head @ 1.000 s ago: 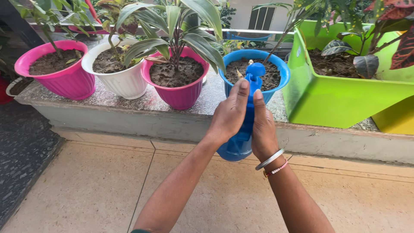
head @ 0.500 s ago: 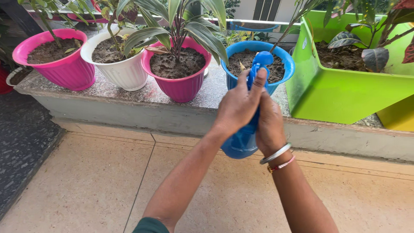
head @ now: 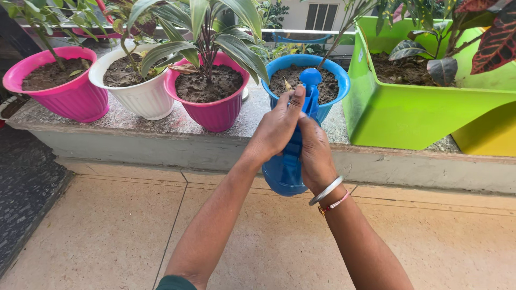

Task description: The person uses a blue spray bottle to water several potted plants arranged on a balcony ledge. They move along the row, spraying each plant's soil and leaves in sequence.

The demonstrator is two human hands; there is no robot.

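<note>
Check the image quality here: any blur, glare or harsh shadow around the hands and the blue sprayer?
Head view: even, soft daylight, no glare or harsh shadow; left hand, right hand and blue spray bottle are sharp, with no visible motion blur; the green planter and pink pots are also in focus; wide-angle bending shows at the edges, where the ledge curves slightly.

the left hand [head: 277, 129] has closed over the neck of the blue spray bottle [head: 287, 169], its fingers no longer stretched up along it as a second ago. the right hand [head: 316, 156] now sits lower, partly behind the left.
</note>
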